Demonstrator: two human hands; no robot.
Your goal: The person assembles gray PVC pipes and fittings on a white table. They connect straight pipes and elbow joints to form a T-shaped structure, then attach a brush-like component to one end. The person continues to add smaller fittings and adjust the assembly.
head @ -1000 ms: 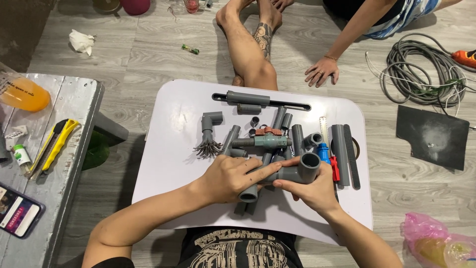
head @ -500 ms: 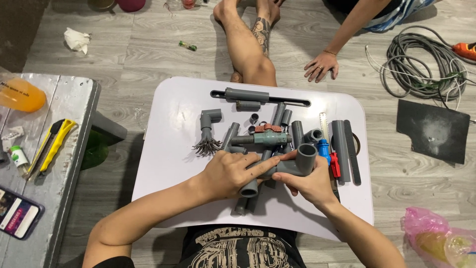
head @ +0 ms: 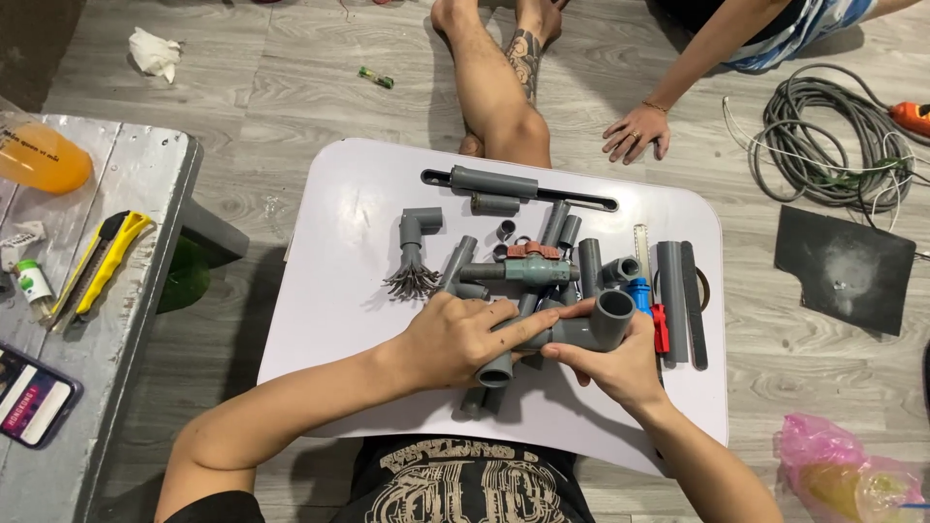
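Observation:
On a small white table (head: 349, 242), my left hand (head: 455, 339) and my right hand (head: 610, 363) both grip one grey plastic pipe fitting (head: 591, 327) with an open round socket at its right end. A short grey pipe piece (head: 496, 368) sticks out under my left hand. Just beyond lie a grey valve with a red handle (head: 528, 268), several short grey pipe lengths (head: 589, 263) and an elbow with a frayed wire brush (head: 415, 260). A blue and red tool (head: 647, 308) lies beside my right hand.
Another person sits across the table, with a bare leg (head: 494, 87) and a hand (head: 635, 131) on the wooden floor. A coiled grey cable (head: 823, 145) and dark sheet (head: 845, 268) lie right. A grey bench (head: 126, 320) on the left holds a yellow utility knife (head: 102, 263) and a phone (head: 29, 402).
My hands have stayed on the fitting and drawn it slightly toward me. The view has shifted a little; nothing else has moved.

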